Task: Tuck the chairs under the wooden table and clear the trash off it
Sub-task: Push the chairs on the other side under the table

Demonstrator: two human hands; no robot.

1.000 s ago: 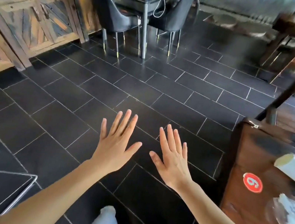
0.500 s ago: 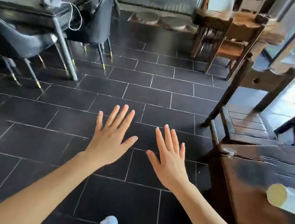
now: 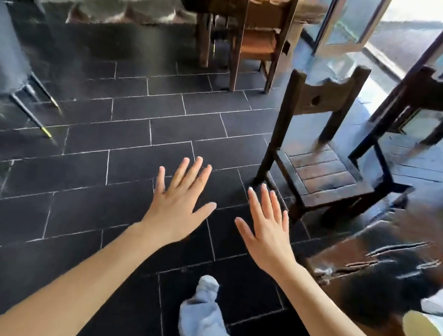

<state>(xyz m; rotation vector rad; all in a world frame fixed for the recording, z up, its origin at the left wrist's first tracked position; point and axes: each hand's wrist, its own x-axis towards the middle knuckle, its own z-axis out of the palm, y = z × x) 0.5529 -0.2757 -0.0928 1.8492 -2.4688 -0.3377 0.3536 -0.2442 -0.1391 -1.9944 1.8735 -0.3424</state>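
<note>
The wooden counter (image 3: pixel 390 272) fills the lower right of the frame, its dark, cracked top blurred by camera motion, and a white paper cup (image 3: pixel 433 329) lies tipped on its side near the right edge, its pale open mouth facing the viewer; this looks like part of the trash to be cleared. Just beyond the counter's far corner, in the centre right, a wooden chair (image 3: pixel 319 155) with a slatted seat stands pulled out on the floor, seat fully exposed and back to the camera, so it is not yet tucked in. A second dark chair (image 3: pixel 428 114) stands further toward the upper right by the bright glass doors, also apart from the counter. Both probably sit as diners left them. The left hand (image 3: pixel 179 204) and the right hand (image 3: pixel 268 228) hover side by side in the lower middle of the frame over the black tiled floor (image 3: pixel 81 173), palms down, fingers spread wide and flat, holding nothing and touching nothing. The right hand is nearer the pulled-out chair, its fingertips close to the chair's front leg in the picture, though apart from it. A leg in light jeans (image 3: pixel 205 326) steps forward at the bottom centre, suggesting an approach toward that chair. Another wooden table with a chair (image 3: pixel 257 36) stands at the upper centre.
</note>
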